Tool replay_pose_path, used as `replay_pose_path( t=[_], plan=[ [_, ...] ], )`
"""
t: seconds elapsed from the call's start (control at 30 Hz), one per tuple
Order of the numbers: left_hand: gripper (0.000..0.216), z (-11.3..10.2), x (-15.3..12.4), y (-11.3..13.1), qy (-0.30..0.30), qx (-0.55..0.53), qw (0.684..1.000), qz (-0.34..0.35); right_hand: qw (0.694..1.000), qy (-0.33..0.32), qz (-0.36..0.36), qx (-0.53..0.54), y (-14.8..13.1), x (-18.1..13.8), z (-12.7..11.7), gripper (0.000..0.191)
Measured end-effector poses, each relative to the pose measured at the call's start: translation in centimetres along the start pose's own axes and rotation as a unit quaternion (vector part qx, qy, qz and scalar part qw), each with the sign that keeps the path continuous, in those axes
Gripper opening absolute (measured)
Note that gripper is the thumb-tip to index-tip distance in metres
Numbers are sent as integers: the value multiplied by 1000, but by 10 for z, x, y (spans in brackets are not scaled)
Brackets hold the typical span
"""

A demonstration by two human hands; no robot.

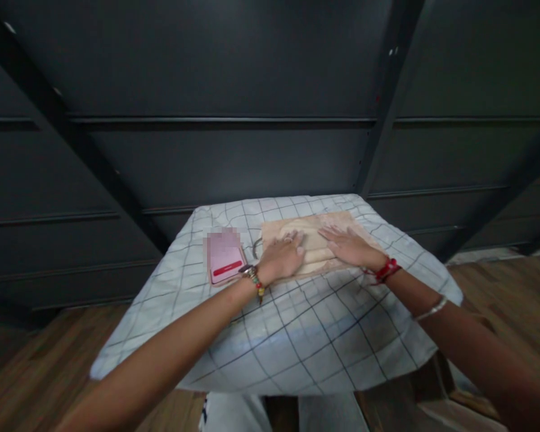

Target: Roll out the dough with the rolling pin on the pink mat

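A flat tan sheet (315, 225), paper or cloth, lies on the checked cloth in front of me, with a paler folded-looking layer (317, 257) on top. My left hand (282, 257) rests on its left part, palm down, fingers stretched out, a ring on one finger. Flat on the right part lies my right hand (348, 245), its fingers spread. Neither hand grips anything. Just left of the sheet is a dark curved thing (256, 247), partly hidden, whose kind I cannot make out. Beside my left wrist lies a phone (227, 261) with a lit pink screen and a red bar.
A white cloth with dark grid lines (297, 336) covers the small table and hangs over its edges. Behind it stands a dark panelled wall (234, 162). The floor (508, 288) is wooden. At the lower right is a box-like thing (459, 414), partly behind my right arm.
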State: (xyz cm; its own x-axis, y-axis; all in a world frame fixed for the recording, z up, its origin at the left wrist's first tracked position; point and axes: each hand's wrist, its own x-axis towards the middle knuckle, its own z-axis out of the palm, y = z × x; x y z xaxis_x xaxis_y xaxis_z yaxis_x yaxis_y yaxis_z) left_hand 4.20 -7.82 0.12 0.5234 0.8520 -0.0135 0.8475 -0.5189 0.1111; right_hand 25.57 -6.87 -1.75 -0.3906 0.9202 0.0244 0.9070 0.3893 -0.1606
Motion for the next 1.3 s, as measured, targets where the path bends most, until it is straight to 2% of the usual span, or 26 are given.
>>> replay_pose_path(
  t=[0.07,0.23,0.37,0.53,0.7,0.83,0.93,1.03,1.17,1.3],
  plan=[
    [54,1,-5,3,12,-6,1000,12,1000,-7,-15,3,1,-5,1,54],
    [54,2,0,5,-11,-20,999,-42,1000,11,16,6,-1,1,-2,56],
    [55,3,-2,8,-10,-21,1000,4,1000,-2,-7,9,-2,-3,-2,55],
    [52,2,-3,15,-21,-34,998,-58,1000,-3,18,4,-4,-5,-3,56],
    [53,6,-6,19,3,-28,1000,3,1000,-11,-6,-18,-4,-8,0,55],
    [52,8,-3,21,5,-37,998,-43,1000,16,-1,-16,-3,-3,1,57],
    [53,10,-6,25,7,-46,999,-25,999,31,-9,-25,-6,-2,0,57],
    [53,11,-7,29,23,-36,999,-20,1000,18,-5,-21,-7,-8,1,56],
    [52,10,6,24,48,-25,997,-46,999,30,10,-21,-6,-6,3,55],
    [48,10,28,10,75,-19,996,-50,996,74,32,-41,-4,14,-1,54]
  ],
)
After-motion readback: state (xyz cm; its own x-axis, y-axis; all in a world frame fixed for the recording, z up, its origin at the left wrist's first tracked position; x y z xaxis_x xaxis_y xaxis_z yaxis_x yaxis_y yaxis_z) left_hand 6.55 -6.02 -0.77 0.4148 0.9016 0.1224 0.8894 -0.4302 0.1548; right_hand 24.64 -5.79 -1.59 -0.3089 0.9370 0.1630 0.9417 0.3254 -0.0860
